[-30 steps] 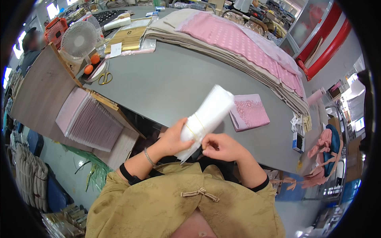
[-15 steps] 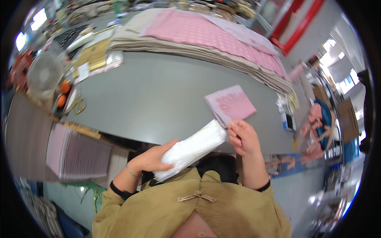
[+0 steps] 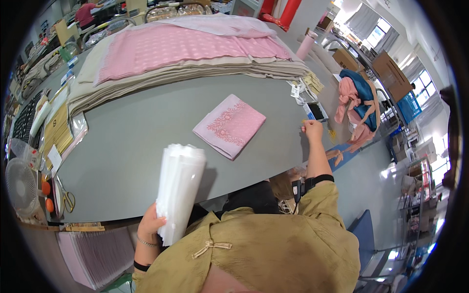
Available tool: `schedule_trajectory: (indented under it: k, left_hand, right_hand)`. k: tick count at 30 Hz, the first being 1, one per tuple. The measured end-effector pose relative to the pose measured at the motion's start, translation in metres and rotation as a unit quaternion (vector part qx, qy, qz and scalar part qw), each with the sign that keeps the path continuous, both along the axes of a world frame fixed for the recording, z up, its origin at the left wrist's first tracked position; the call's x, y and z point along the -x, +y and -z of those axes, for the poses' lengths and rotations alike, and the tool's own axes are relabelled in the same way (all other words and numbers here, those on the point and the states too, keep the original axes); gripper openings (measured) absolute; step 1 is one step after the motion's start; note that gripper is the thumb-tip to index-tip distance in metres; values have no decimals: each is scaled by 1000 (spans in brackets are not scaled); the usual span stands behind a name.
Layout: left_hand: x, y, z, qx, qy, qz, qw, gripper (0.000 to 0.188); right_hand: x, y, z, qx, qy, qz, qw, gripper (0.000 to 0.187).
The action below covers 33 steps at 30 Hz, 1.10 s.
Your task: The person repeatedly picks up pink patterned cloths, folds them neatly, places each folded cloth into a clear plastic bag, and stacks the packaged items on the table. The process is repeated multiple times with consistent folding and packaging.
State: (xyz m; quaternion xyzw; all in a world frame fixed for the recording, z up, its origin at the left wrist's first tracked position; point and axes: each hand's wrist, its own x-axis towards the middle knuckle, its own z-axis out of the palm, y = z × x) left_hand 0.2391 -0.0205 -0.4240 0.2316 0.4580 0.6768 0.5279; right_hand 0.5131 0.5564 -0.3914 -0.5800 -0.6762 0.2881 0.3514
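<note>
My left hand (image 3: 150, 222) grips the lower end of a thick white stack of clear plastic bags (image 3: 178, 185), held upright over the near edge of the grey table (image 3: 137, 141). My right hand (image 3: 311, 131) is stretched out to the table's right side, fingers pinched together near a small yellow tag; whether it holds anything is too small to tell. A folded pink patterned cloth (image 3: 229, 125) lies flat on the table between my two hands, nearer the right one.
A tall pile of beige and pink fabric (image 3: 185, 53) covers the far side. Scissors (image 3: 67, 198) and a small white fan (image 3: 20, 185) sit at the left. Tags and a dark phone-like device (image 3: 316, 111) lie by the right edge. Pink sheets (image 3: 93, 256) are stacked below the table.
My right hand let go of the bag stack and reached out to the table's right edge. My left hand alone holds the stack, now more upright. The view has swung right.
</note>
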Motion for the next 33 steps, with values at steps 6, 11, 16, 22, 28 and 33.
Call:
schedule_trajectory:
  k: [6, 11, 16, 22, 28, 33]
  left_hand:
    - [-3, -1, 13, 11, -15, -60, 998, 80]
    - [-12, 23, 3, 3, -14, -124, 992, 78]
    - [-13, 62, -25, 95, 40, -161, 982, 75]
    - [-11, 65, -51, 263, 313, -173, 896, 77]
    - [-17, 63, -70, 288, 469, -185, 815, 78]
    - [-34, 76, -96, 291, 584, -159, 741, 75]
  right_hand:
    - [-88, 67, 36, -60, -211, 64, 973, 27]
    - [-37, -5, -13, -196, -378, 64, 903, 40]
    - [111, -217, -9, 375, 189, -517, 746, 40]
    - [176, -302, 12, 500, 105, -465, 723, 48]
    - [168, -311, -21, 535, 174, -451, 693, 50]
    - [165, -320, -29, 551, 258, -454, 650, 56]
